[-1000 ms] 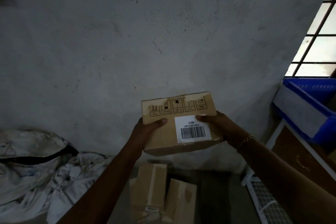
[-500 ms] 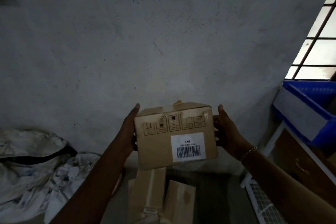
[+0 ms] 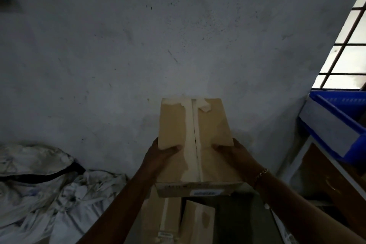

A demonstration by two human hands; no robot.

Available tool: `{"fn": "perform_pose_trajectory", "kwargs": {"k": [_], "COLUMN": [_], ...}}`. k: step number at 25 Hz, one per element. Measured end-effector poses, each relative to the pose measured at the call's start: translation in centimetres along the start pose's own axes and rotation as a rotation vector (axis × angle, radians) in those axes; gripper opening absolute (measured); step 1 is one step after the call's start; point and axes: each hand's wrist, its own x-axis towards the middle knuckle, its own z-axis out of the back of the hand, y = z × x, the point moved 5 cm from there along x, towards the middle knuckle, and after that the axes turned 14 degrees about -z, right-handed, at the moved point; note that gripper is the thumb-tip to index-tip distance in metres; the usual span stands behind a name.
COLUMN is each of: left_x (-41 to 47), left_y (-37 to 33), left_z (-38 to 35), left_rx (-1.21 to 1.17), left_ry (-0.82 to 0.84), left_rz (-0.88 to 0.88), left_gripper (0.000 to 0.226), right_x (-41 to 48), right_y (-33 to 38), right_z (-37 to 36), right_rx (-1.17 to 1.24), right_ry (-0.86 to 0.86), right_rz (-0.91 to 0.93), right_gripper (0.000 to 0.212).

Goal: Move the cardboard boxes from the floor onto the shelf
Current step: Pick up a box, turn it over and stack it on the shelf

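I hold a brown cardboard box [image 3: 195, 125] in the air in front of me, its taped top face turned up and its barcode side facing me at the bottom. My left hand [image 3: 160, 156] grips its left side with the thumb on top. On the right side, my right hand [image 3: 235, 154] grips it the same way. Below the box, two more cardboard boxes [image 3: 164, 216] [image 3: 198, 222] stand on the dark floor. The white metal shelf [image 3: 309, 156] stands at the right edge.
A grey plaster wall [image 3: 138, 45] fills the view ahead. Crumpled white sacks [image 3: 39, 184] lie on the floor at the left. A blue plastic bin [image 3: 336, 125] sits on the shelf at the right, under a barred window [image 3: 348, 55].
The box has tipped so that its taped top faces up and the barcode side has swung down toward me. Both hands have shifted along its sides, thumbs on top.
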Motion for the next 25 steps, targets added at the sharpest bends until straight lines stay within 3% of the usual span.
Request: {"fn": "perform_pose_trajectory", "kwargs": {"k": [3,6,9,11,13,16,20,25], "left_x": [-0.4,-0.7,0.0,0.8,1.1,1.1,0.6,0.4], "left_y": [0.7,1.1,0.1,-1.1,-2.0,-2.1,-1.7,-0.9], "left_z": [0.3,0.4,2.0,2.9,2.1,1.1,0.5,-0.4], "left_rx": [0.079,0.076,0.039,0.009,0.029,0.179,0.251,0.279], "left_ry": [-0.022,-0.026,-0.119,-0.154,-0.059,0.012,-0.028,-0.015], "left_rz": [0.014,0.073,0.087,0.112,0.154,0.120,0.075,0.002], "left_gripper": [0.117,0.103,0.085,0.100,0.116,0.128,0.107,0.114], "right_x": [-0.1,-0.3,-0.4,-0.4,0.2,0.7,0.9,1.0], "right_y": [-1.2,-1.0,-0.9,-0.6,0.2,1.5,1.6,1.0], "right_z": [0.2,0.8,1.3,0.8,0.9,0.9,0.8,1.5], "right_rx": [-0.029,-0.048,-0.081,-0.106,-0.062,-0.185,-0.320,-0.261], "right_ry": [-0.039,-0.075,-0.013,0.005,-0.055,-0.150,-0.255,-0.223], "right_rz": [0.036,0.037,-0.111,-0.121,-0.073,0.010,0.030,0.032], "right_gripper": [0.064,0.062,0.058,0.070,0.085,0.090,0.080,0.072]}}
